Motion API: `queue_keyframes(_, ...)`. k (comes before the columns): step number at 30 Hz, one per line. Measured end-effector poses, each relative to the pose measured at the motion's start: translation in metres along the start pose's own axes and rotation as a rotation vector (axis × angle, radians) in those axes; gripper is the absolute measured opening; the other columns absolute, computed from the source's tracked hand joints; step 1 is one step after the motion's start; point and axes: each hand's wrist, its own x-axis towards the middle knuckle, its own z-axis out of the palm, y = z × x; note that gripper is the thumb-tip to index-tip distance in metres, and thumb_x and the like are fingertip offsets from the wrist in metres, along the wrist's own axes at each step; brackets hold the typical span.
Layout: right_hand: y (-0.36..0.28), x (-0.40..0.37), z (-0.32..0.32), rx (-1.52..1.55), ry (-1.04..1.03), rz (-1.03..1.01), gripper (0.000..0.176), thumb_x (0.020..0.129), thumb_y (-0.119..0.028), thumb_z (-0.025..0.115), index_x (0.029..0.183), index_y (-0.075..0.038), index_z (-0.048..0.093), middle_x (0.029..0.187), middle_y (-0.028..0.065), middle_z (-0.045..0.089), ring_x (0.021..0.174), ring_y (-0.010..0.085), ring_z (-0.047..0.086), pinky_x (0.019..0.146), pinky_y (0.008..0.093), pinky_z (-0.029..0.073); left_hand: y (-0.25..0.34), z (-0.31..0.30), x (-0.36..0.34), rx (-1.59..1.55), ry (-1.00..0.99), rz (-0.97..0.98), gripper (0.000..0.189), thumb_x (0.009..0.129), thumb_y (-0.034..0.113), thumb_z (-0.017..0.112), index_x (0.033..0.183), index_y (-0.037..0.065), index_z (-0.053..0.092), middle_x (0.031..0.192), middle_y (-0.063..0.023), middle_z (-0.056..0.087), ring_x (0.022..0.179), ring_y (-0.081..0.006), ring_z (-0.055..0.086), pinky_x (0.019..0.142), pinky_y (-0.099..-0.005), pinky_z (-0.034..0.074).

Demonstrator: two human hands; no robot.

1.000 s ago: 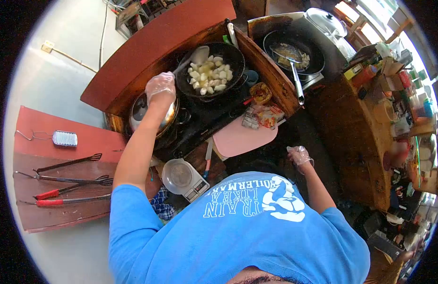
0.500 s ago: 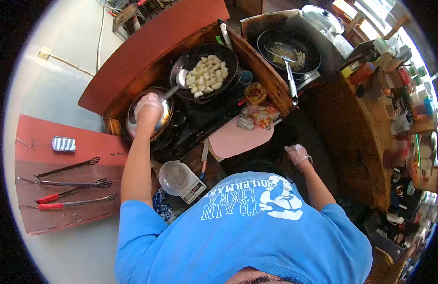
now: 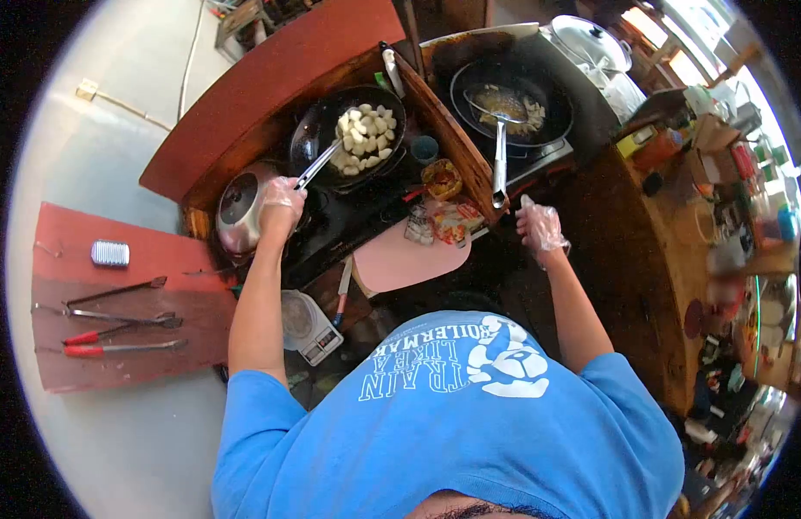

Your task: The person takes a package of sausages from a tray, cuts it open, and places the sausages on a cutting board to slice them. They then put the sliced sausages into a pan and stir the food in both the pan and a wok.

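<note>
My left hand (image 3: pixel 282 206), in a clear plastic glove, is closed around the metal handle of a ladle (image 3: pixel 319 164). The ladle's head is in the left wok (image 3: pixel 307 130), hidden beneath pale, chunky food pieces (image 3: pixel 366 138). To the right, my gloved right hand (image 3: pixel 543 229) is in the air with nothing visible in it, thumb raised apart from half-bent fingers. It is close to, but not touching, the handle of a metal long-handled strainer (image 3: pixel 501 164). That tool rests in the right wok (image 3: pixel 552 91), among oil and small pale pieces.
A lidded pot (image 3: pixel 242 212) stands beside my left hand. Nearer me are a pink cutting board (image 3: pixel 409 259), a knife (image 3: pixel 343 290) and a kitchen scale (image 3: pixel 321 344). A wooden divider (image 3: pixel 448 121) separates the woks. Tongs (image 3: pixel 123 348) lie on the red panel at left.
My left hand has moved slightly right and down, with the ladle now under some chunks. My right hand has risen towards the strainer's handle. The whole view has shifted a little.
</note>
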Motion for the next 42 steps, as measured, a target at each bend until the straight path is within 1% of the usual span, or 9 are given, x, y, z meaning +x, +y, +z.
queue_keyframes(7,-0.117,0.001,0.035,-0.906,-0.177,-0.241,0.073,0.085,-0.067,0.052,0.092,0.003,0.071,0.093,0.0256,0.069,0.095,0.0412,0.065,0.088,0.0453,0.047,0.061,-0.016,-0.023,0.410,0.267,0.077,0.025,0.093,0.024,0.051,0.092,0.011,0.072,0.090,-0.0134,0.069,0.088,-0.0319,0.066,0.077,-0.0426,0.052)
queue_keyframes(16,-0.087,0.064,0.020,-0.994,-0.372,-0.463,0.048,0.081,-0.041,0.061,0.098,0.002,0.070,0.092,0.0224,0.070,0.087,0.0360,0.066,0.079,0.0436,0.048,0.141,-0.019,-0.068,0.548,0.135,-0.110,0.035,0.100,0.025,0.043,0.086,0.007,0.070,0.083,-0.0139,0.068,0.079,-0.0331,0.067,0.070,-0.0449,0.052)
queue_keyframes(19,-0.121,0.048,0.000,-0.411,-0.327,-0.189,0.023,0.082,-0.027,0.065,0.079,-0.005,0.060,0.066,0.0017,0.053,0.059,0.0145,0.052,0.053,0.0318,0.041,0.141,-0.007,-0.070,0.540,0.154,-0.161,0.040,0.102,0.026,0.040,0.086,0.005,0.070,0.082,-0.0154,0.068,0.083,-0.0334,0.068,0.073,-0.0444,0.053)
queue_keyframes(21,-0.158,0.035,-0.023,-0.337,-0.270,-0.057,0.019,0.082,-0.027,0.066,0.079,-0.011,0.056,0.063,-0.0006,0.049,0.057,0.0125,0.047,0.050,0.0301,0.036,0.149,-0.007,-0.062,0.508,0.112,-0.350,0.037,0.101,0.025,0.041,0.090,0.005,0.070,0.087,-0.0157,0.069,0.087,-0.0327,0.068,0.076,-0.0437,0.054)
queue_keyframes(26,-0.180,0.048,-0.089,-0.128,-0.396,-0.115,0.019,0.087,-0.026,0.059,0.076,-0.012,0.054,0.061,-0.0008,0.050,0.050,0.0099,0.044,0.044,0.0264,0.030,0.177,-0.012,-0.048,0.321,0.392,-0.125,0.021,0.089,0.026,0.058,0.093,0.009,0.070,0.091,-0.0129,0.070,0.084,-0.0321,0.068,0.074,-0.0443,0.054)
queue_keyframes(32,-0.177,0.057,-0.126,-0.113,-0.443,-0.249,0.024,0.089,-0.026,0.056,0.071,-0.010,0.054,0.060,0.0014,0.052,0.049,0.0110,0.046,0.044,0.0263,0.033,0.295,0.033,0.021,0.230,0.283,0.071,0.015,0.086,0.018,0.060,0.086,0.009,0.072,0.084,-0.0156,0.069,0.079,-0.0341,0.068,0.069,-0.0453,0.055)
queue_keyframes(37,-0.166,0.069,-0.134,-0.235,-0.374,-0.332,0.035,0.081,-0.034,0.065,0.062,-0.007,0.056,0.060,0.0010,0.054,0.055,0.0145,0.048,0.054,0.0326,0.038,0.383,0.041,0.070,0.410,-0.242,-0.050,0.017,0.082,0.011,0.067,0.096,0.008,0.076,0.102,-0.0126,0.073,0.095,-0.0288,0.071,0.072,-0.0378,0.058)
queue_keyframes(41,-0.157,0.086,-0.145,-0.303,-0.336,-0.258,0.034,0.081,-0.038,0.065,0.068,-0.007,0.056,0.063,0.0011,0.052,0.056,0.0145,0.047,0.052,0.0328,0.038,0.379,0.045,0.088,0.270,-0.236,-0.076,0.019,0.083,0.009,0.066,0.100,0.008,0.075,0.104,-0.0119,0.073,0.098,-0.0279,0.070,0.076,-0.0380,0.057)
queue_keyframes(42,-0.155,0.084,-0.144,-0.270,-0.347,-0.168,0.034,0.082,-0.039,0.064,0.070,-0.008,0.057,0.064,0.0016,0.052,0.057,0.0146,0.047,0.051,0.0329,0.037,0.342,0.089,0.125,0.562,-0.492,0.241,0.019,0.083,0.006,0.064,0.097,0.010,0.076,0.103,-0.0101,0.073,0.094,-0.0280,0.070,0.077,-0.0369,0.057)
